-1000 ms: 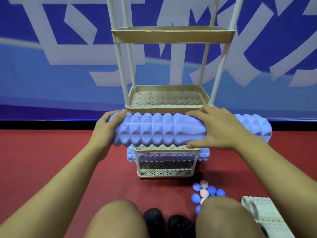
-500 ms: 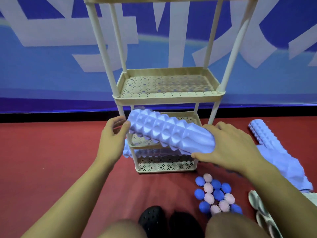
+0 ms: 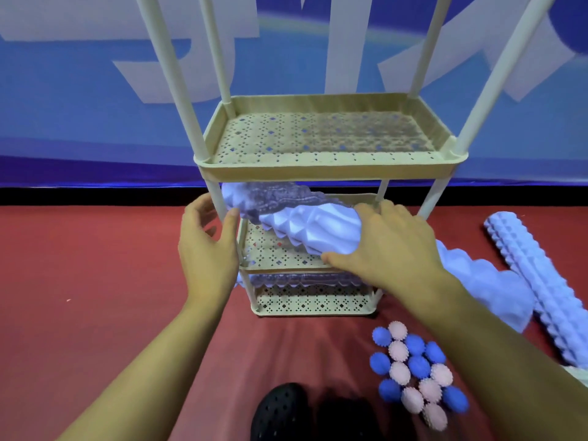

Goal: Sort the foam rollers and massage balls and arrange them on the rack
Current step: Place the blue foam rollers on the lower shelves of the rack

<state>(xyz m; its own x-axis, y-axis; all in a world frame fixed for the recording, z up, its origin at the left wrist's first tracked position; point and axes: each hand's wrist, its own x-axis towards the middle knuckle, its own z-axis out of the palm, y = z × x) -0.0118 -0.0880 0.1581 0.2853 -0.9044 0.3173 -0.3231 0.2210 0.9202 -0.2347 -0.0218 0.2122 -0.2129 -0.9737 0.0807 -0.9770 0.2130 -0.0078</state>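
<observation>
The lavender foam roller (image 3: 305, 226), level a second ago, now slants into the rack (image 3: 331, 168)'s second-lowest shelf (image 3: 276, 249), right hand (image 3: 381, 246) fingers gripping its end, left hand (image 3: 206, 240) open, steadying.

Lilac ridged foam roller (image 3: 305, 224) tilted across beige rack (image 3: 331, 168) second-lowest shelf; blue and pink massage balls (image 3: 413, 374) clustered on floor.

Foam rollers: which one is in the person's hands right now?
The pale blue ridged roller angled into the rack's second-lowest shelf: right hand grips its near end, left hand touches its far end. Another already lies on the bottom shelf; two rest on the floor.
</observation>
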